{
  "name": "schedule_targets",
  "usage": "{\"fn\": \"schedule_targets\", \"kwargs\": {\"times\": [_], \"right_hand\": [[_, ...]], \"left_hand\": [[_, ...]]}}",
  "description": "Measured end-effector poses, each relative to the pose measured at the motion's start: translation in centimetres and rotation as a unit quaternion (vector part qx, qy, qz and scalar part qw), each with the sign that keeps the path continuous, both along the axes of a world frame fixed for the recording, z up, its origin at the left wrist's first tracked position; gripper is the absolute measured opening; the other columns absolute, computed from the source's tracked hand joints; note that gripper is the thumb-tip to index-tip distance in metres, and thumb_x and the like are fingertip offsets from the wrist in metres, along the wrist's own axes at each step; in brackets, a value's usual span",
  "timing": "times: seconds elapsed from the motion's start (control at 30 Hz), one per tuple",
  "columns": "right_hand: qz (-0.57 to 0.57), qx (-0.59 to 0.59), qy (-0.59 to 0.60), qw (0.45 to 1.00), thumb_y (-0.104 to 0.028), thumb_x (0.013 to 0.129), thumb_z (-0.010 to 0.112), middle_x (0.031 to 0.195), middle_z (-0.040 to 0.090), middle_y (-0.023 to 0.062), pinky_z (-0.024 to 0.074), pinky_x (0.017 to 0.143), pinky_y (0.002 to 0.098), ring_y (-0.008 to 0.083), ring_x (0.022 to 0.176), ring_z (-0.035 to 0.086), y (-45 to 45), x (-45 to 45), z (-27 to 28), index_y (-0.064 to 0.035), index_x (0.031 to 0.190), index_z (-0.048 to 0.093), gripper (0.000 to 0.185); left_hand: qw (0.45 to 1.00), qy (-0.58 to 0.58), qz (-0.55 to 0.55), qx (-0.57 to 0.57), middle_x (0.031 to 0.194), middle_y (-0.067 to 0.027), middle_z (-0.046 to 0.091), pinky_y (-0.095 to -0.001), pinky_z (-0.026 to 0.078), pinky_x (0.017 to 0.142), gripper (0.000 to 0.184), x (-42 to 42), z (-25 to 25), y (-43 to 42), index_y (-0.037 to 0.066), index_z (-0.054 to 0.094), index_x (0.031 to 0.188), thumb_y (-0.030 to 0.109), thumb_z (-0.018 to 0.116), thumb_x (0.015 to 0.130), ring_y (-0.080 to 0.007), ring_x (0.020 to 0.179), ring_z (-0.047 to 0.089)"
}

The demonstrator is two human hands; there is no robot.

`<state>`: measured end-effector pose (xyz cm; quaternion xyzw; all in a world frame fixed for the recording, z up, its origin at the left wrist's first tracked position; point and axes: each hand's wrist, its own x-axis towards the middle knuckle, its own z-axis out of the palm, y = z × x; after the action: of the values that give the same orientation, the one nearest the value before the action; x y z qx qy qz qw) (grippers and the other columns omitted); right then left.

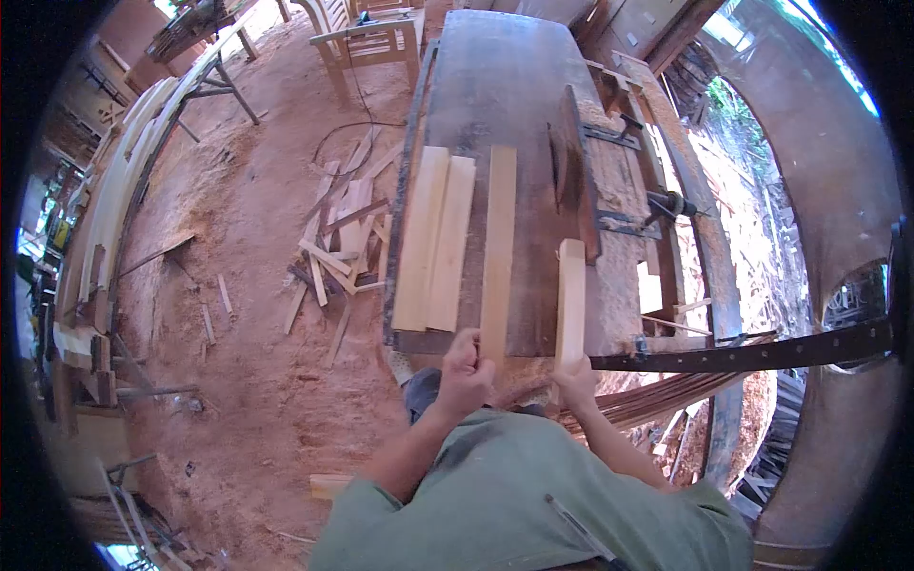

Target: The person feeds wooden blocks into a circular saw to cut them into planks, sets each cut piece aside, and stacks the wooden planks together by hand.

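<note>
My left hand [466, 373] is closed around the near end of a long wooden board [499, 247], which lies along the dark machine table [509, 71]. My right hand [575, 383] grips the near end of a shorter wooden strip [571, 295] beside the fence. To the left of the held board, two pale boards [436, 238] lie side by side on the tabletop. A dark upright fence [577, 171] stands to the right, with a thin dark plate [557, 167] next to it that I cannot make out fully.
Wood offcuts [347, 224] are heaped on the sawdust-covered floor left of the table. A wooden chair [367, 43] stands beyond them. Long boards [119, 190] rest on a rack at far left. A dark perforated bar [762, 354] runs off to the right.
</note>
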<state>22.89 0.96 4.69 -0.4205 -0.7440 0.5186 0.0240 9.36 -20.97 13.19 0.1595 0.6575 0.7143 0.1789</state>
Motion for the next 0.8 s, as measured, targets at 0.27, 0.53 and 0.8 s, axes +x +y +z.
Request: {"fn": "schedule_targets", "kwargs": {"times": [0.27,0.53,0.8], "right_hand": [[0.039,-0.099,0.126,0.986,-0.012,0.073,0.070,0.114,0.059,0.0098,0.0469,0.091,0.0320,0.0185,0.105,0.057,-9.5,-10.8,7.1,0.0022,0.128,0.047,0.061],[0.083,-0.093,0.082,0.989,-0.027,0.092,0.060,0.115,0.060,0.0077,0.0453,0.091,0.0325,0.0161,0.106,0.056,-12.8,-20.6,8.5,-0.0011,0.130,0.049,0.047],[0.073,-0.349,0.231,0.905,-0.054,0.103,0.025,0.140,0.050,0.0095,0.0373,0.107,0.0374,0.0208,0.127,0.049,-10.0,-24.9,5.0,-0.0070,0.145,0.039,0.065]], "left_hand": [[0.936,0.243,0.228,-0.109,0.090,-0.0181,0.058,-0.0390,0.045,0.078,0.018,-15.3,1.3,-10.5,-0.005,0.057,0.096,-0.002,0.045,0.083,-0.0338,0.085,0.057],[0.833,0.205,0.161,-0.487,0.130,-0.0232,0.051,-0.0454,0.036,0.106,0.044,-28.3,-6.7,-15.5,-0.008,0.052,0.122,0.026,0.049,0.095,-0.0408,0.126,0.045],[0.983,-0.126,-0.096,-0.097,0.151,-0.0294,0.028,-0.0356,0.020,0.117,0.087,-22.4,-10.8,-3.3,-0.009,0.016,0.148,0.059,0.036,0.098,-0.0326,0.144,0.023]]}}
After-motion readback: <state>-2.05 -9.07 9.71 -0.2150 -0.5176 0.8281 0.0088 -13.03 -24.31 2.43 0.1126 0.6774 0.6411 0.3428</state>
